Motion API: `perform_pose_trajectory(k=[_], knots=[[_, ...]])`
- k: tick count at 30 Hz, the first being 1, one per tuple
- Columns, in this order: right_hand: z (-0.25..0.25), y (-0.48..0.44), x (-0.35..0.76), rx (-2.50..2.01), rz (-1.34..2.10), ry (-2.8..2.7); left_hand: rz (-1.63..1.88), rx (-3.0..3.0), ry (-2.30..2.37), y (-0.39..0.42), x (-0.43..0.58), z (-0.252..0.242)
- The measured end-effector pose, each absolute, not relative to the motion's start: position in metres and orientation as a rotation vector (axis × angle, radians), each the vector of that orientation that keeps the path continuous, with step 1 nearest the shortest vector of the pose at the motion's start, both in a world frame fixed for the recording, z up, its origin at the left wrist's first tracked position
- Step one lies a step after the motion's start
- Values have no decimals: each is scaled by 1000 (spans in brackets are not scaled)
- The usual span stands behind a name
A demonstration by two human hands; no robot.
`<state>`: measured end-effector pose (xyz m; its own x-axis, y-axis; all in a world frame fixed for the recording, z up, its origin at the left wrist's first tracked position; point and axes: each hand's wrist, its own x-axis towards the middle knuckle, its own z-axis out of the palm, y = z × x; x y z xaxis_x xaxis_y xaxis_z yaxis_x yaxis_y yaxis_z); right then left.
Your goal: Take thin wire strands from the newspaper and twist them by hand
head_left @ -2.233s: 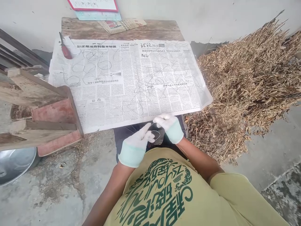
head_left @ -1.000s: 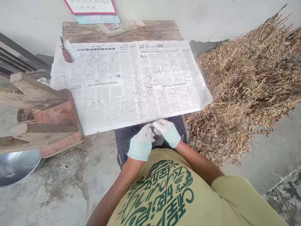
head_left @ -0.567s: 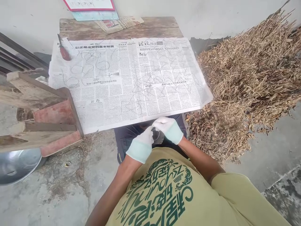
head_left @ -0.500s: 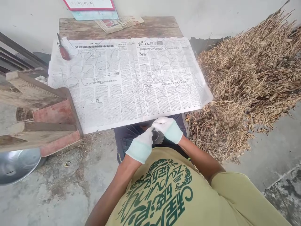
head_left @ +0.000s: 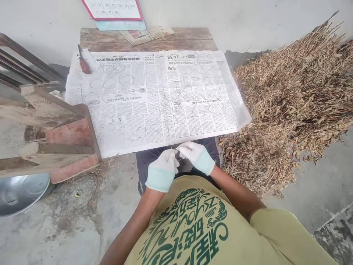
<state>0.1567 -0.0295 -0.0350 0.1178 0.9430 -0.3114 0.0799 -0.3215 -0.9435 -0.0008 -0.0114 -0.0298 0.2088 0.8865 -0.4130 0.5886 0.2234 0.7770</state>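
Note:
Both of my hands wear white gloves with mint cuffs and meet above my lap, just below the table's front edge. My left hand point(head_left: 164, 162) is closed, its fingertips pinching a thin wire point(head_left: 172, 146). Close beside it, my right hand point(head_left: 194, 152) pinches the same fine strand between thumb and fingers. Whether it is metal or thread is too small to be sure. On the table, a spread newspaper point(head_left: 124, 125) carries several loose, curled lengths of similar thin strand.
A red-handled screwdriver point(head_left: 84, 64) lies at the newspaper's upper left. An overturned wooden stool point(head_left: 71, 134) stands at the left, over a metal basin point(head_left: 24, 193). Dry stalks point(head_left: 289, 99) are heaped at the right. A calendar point(head_left: 116, 9) hangs on the wall behind the wooden table point(head_left: 190, 38).
My hands have drawn slightly apart, and the strand now shows between my fingertips, where a loop hung below them before. The view has shifted a little, so the table sits lower.

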Motion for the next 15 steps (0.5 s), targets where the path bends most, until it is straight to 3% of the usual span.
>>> perform_pose_trajectory(k=[8, 15], knots=[[-34, -34, 160, -1575, 1262, -972, 406, 1278, 1171, 1, -9, -27], [-27, -32, 155, -1566, 1354, -949, 361, 1062, 970, 17, -26, -58]])
